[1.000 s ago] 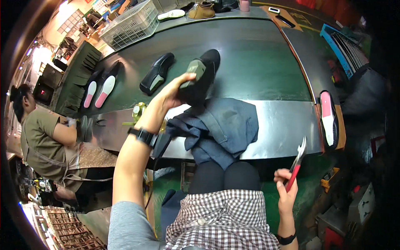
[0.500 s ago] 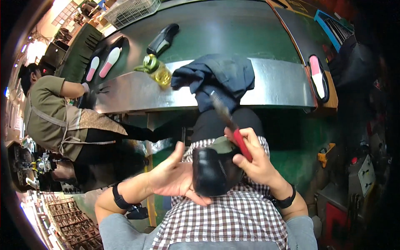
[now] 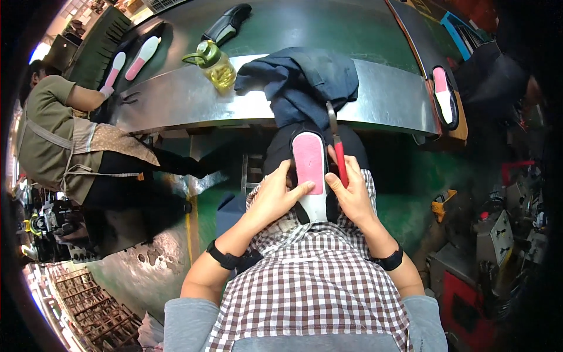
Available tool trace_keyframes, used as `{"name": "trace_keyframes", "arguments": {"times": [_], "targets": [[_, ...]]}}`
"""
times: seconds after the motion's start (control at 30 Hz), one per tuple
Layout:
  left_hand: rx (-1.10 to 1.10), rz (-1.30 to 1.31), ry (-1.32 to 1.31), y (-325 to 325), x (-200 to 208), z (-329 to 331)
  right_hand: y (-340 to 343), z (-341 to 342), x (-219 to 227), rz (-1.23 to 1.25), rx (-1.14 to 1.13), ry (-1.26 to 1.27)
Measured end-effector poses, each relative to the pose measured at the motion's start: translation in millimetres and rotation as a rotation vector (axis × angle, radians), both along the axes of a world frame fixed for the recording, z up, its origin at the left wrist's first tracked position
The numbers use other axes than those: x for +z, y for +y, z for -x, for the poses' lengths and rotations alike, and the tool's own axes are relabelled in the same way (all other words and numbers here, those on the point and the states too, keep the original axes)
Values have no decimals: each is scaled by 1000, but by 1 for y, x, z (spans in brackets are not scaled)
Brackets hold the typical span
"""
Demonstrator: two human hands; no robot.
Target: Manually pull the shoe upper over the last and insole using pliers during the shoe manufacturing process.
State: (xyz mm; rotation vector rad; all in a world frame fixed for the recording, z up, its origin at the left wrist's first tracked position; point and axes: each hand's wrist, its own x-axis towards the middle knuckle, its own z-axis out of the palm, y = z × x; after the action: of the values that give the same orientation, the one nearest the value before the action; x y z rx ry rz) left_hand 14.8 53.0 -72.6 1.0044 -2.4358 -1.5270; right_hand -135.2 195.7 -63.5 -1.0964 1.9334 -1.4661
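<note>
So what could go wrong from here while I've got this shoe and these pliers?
The red-handled pliers in your right hand sit right beside the shoe, so they might scuff it. The dark blue cloth lies close to the bottle, so a tug on it could perhaps tip the bottle.

Left hand (image 3: pixel 273 193) and right hand (image 3: pixel 356 198) face inward, fingers (image 3: pixel 283 172) seemingly curled.

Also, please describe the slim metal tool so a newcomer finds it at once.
Find the long green workbench with a silver metal edge. Below it, the camera wearer's right hand grips the slim metal tool. Its red handle distinguishes it from the black shoe beside it.
</note>
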Motion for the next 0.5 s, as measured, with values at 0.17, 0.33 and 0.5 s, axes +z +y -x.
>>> {"name": "trace_keyframes", "arguments": {"times": [0.17, 0.33, 0.5], "targets": [[-54, -149, 133, -2, 4, 0, 15, 0, 5, -153, -3, 81], [-217, -214, 115, -17, 13, -15, 17, 12, 7, -100, 37, 65], [-198, -237, 120, -18, 5, -21, 14, 15, 4, -87, 39, -8]]}}
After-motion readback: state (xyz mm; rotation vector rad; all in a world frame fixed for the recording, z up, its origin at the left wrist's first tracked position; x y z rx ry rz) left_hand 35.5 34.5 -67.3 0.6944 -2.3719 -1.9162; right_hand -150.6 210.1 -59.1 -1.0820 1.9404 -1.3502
